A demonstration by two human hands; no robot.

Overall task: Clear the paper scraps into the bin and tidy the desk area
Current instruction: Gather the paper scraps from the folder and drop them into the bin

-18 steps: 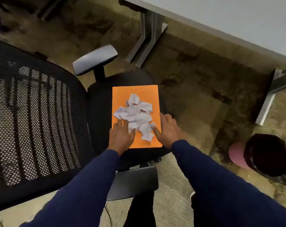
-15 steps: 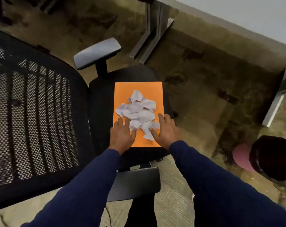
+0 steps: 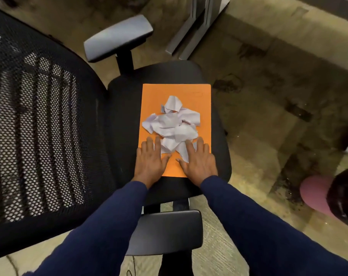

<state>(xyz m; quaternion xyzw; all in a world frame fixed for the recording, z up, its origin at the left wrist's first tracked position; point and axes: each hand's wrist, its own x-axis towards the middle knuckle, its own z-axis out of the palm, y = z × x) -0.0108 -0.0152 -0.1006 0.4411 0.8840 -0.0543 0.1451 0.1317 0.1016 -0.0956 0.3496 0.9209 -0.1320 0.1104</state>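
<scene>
- Head view: left hand (image 3: 150,158) lies flat, fingers spread, on the near left corner of the orange folder (image 3: 204,108).
- Right hand (image 3: 198,159) lies flat and spread on the folder's near right corner, fingers touching the scraps (image 3: 172,124).
- The crumpled scraps sit heaped mid-folder, between and beyond both hands.
- The folder rests on the chair seat (image 3: 121,108); mesh back (image 3: 39,126) left of it, armrests beyond and nearer.
- A bin (image 3: 344,196) stands well right of the folder, on the floor.

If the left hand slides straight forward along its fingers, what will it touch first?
Most likely the pile of paper scraps: the left hand lies flat on the orange folder, fingertips already at the pile's near edge.
</scene>
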